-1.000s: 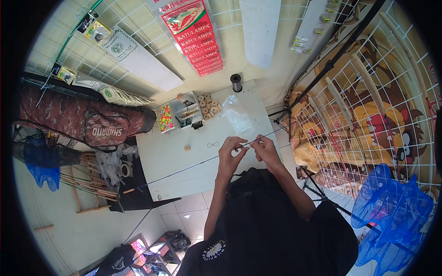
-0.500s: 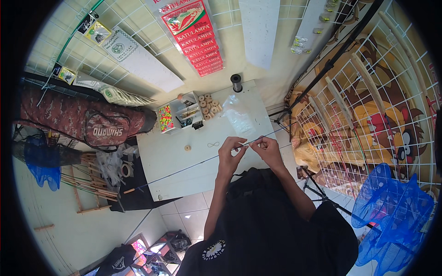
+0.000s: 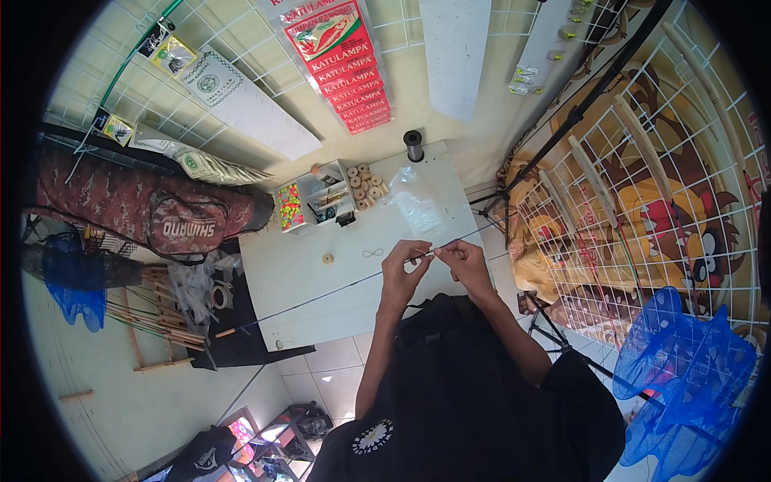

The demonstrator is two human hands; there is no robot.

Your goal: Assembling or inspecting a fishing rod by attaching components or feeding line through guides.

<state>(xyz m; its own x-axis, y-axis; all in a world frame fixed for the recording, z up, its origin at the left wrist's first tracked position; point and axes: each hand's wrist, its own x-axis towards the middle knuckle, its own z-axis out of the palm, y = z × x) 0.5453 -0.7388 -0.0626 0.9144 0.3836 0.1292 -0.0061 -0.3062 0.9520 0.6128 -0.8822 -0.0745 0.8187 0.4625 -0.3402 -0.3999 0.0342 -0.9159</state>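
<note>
A thin dark-blue fishing rod with a wooden-coloured butt runs slantwise over the table, from the lower left up to the right past my hands. My left hand is closed on the rod, thumb and fingers pinched around it. Close beside it, my right hand pinches with thumb and forefinger at the same stretch of rod. A tiny pale bit shows between the two sets of fingertips; its kind is too small to tell. Beyond my left hand a thin loop of cord lies on the table, with a cork ring farther left.
The white table carries a divided box with bright beads, several cork rings, a clear plastic bag and a dark spool. A camouflage rod bag stands left; wire racks and blue nets stand right.
My right fingertips have shifted slightly at the rod, and the pale bit between the hands shows more plainly. My left hand keeps its hold; the rod stays almost in place.
</note>
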